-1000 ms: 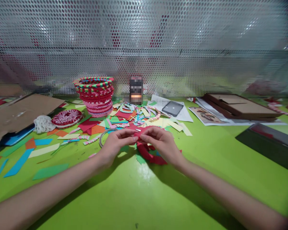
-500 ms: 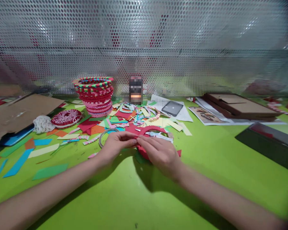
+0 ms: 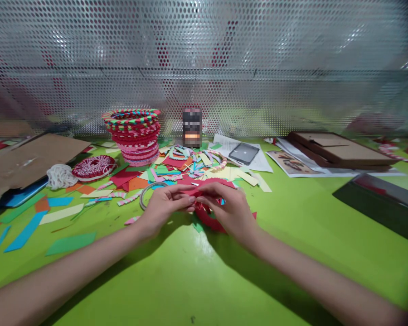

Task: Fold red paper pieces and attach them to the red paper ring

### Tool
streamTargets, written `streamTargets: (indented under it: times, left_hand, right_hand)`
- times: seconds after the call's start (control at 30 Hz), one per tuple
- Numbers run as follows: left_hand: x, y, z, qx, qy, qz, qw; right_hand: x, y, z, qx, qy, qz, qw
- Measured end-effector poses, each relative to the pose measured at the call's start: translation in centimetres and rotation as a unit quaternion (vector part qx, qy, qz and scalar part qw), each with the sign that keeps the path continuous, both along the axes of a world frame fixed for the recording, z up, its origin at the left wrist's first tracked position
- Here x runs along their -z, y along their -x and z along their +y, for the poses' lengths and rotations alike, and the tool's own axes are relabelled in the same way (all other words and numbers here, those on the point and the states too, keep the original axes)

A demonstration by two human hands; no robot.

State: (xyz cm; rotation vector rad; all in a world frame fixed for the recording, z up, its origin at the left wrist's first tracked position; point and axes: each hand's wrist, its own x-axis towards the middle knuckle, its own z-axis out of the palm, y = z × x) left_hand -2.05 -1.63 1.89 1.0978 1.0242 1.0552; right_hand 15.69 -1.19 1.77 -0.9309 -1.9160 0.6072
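Observation:
A red paper ring point(image 3: 215, 222) with a scalloped, folded edge lies at the middle of the green table. My left hand point(image 3: 166, 206) pinches a red paper strip point(image 3: 187, 192) at the ring's left side. My right hand point(image 3: 229, 210) is over the ring, its thumb and fingers closed on the red paper close to my left fingertips. The fingers hide part of the strip and ring. Just left of my left hand lies a grey ring point(image 3: 143, 195). Scraps of coloured paper point(image 3: 177, 163) are heaped behind both hands.
A stack of coloured rings point(image 3: 132, 138) stands at the back left, beside a red-white disc point(image 3: 94, 170) and white yarn point(image 3: 61, 176). Cardboard point(image 3: 37, 156) is far left. A blurred device point(image 3: 192, 127), a grey tablet point(image 3: 244, 153), brown boxes point(image 3: 342, 149) and a black case point(image 3: 381, 206) are also there.
My right hand has lifted and curled, its fingers no longer lying flat over the red ring. More of the red paper shows between the hands. My left hand has barely moved.

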Motion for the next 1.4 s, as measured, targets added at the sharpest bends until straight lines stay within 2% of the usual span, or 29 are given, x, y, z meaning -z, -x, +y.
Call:
streamTargets:
  times: [0.1, 0.2, 0.37, 0.5, 0.67, 0.93, 1.13, 1.23, 1.3, 1.4]
  left_hand:
    - [0.0, 0.1, -0.1, -0.002, 0.002, 0.009, 1.0]
    - [0.2, 0.1, 0.0, -0.013, 0.013, -0.004, 1.0]
    - [0.4, 0.1, 0.2, -0.042, 0.039, -0.041, 0.998]
    - [0.5, 0.0, 0.4, -0.038, 0.034, -0.045, 0.998]
    - [0.4, 0.2, 0.4, -0.025, 0.0, 0.001, 1.0]
    - [-0.3, 0.1, 0.0, -0.003, -0.026, 0.056, 0.998]
    - [-0.7, -0.2, -0.4, -0.005, -0.077, 0.14, 0.987]
    - [-0.8, -0.2, -0.3, -0.01, -0.075, 0.136, 0.988]
    - [-0.9, -0.2, -0.2, -0.017, -0.066, 0.114, 0.991]
    - [-0.9, -0.2, -0.1, -0.028, -0.08, 0.109, 0.99]
  right_hand:
    - [-0.1, 0.3, -0.1, -0.017, 0.101, 0.094, 0.99]
    - [0.1, 0.5, -0.1, -0.006, 0.149, 0.142, 0.979]
    - [0.3, 0.5, -0.1, 0.0, 0.166, 0.122, 0.978]
    - [0.2, 0.5, 0.2, -0.015, 0.204, 0.158, 0.966]
    - [0.1, 0.5, 0.4, -0.048, 0.245, 0.186, 0.95]
    - [-0.3, 0.4, 0.5, -0.057, 0.277, 0.182, 0.942]
    - [0.0, 0.5, 0.4, -0.047, 0.271, 0.13, 0.953]
    - [0.4, 0.5, 0.4, -0.038, 0.274, 0.14, 0.951]
    - [0.5, 0.6, 0.4, -0.04, 0.306, 0.158, 0.938]
    - [0.4, 0.6, 0.3, -0.061, 0.402, 0.201, 0.891]
